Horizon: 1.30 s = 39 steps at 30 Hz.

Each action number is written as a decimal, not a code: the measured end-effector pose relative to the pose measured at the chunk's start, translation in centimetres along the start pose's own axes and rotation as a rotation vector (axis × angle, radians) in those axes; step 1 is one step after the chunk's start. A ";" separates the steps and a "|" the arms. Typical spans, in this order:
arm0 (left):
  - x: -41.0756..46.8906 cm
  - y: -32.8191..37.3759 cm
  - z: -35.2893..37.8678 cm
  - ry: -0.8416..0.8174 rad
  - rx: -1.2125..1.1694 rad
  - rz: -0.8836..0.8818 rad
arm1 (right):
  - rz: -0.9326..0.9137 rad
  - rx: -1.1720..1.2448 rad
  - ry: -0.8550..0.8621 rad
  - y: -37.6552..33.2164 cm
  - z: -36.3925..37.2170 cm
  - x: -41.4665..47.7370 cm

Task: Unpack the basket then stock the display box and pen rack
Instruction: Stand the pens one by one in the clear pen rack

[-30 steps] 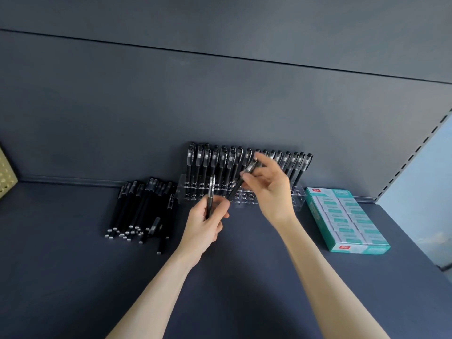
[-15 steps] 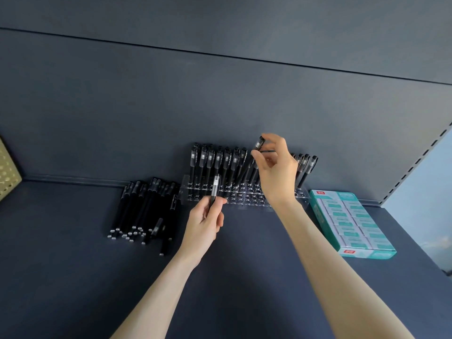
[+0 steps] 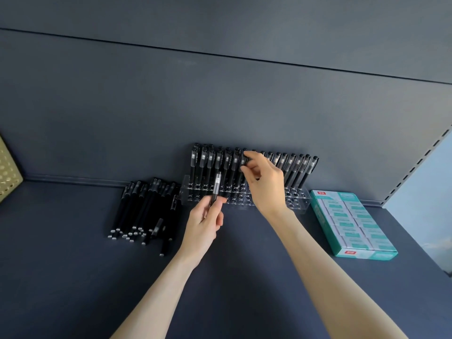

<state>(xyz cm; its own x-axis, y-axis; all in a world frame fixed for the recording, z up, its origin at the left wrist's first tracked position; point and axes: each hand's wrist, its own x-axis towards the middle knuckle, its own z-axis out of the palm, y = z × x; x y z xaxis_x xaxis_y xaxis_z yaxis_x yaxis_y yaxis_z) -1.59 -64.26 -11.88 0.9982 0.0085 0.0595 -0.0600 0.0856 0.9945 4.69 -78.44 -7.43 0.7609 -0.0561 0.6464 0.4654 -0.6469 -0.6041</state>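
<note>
A clear acrylic pen rack (image 3: 297,203) stands against the back wall with several black pens upright in its rear holes. My right hand (image 3: 265,183) pinches the cap of one black pen (image 3: 243,159) standing in the rack's middle. My left hand (image 3: 204,225) holds another black pen (image 3: 216,185) upright just in front of the rack's left part. A pile of loose black pens (image 3: 144,209) lies on the shelf to the left of the rack. The teal display box (image 3: 352,225) full of small packs lies to the right.
A yellow perforated basket (image 3: 8,171) shows at the left edge. The dark shelf surface (image 3: 61,277) runs to a slotted upright (image 3: 420,165) on the right. The rack's front holes hold nothing.
My right hand moved from up above the row down and left, lowering its pen into the rack among the others. My left hand stayed in place with its pen upright.
</note>
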 end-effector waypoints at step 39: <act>4.0 1.2 -2.5 0.345 0.631 0.103 | 0.111 0.251 0.181 -1.1 -3.8 1.3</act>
<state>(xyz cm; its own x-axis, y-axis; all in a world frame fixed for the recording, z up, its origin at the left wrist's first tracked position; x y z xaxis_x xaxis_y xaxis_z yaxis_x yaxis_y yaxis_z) 2.28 -61.65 -10.69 0.9235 0.3082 0.2285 -0.0361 -0.5232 0.8514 3.49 -80.68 -4.13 0.7313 -0.2646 0.6286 0.4980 -0.4226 -0.7572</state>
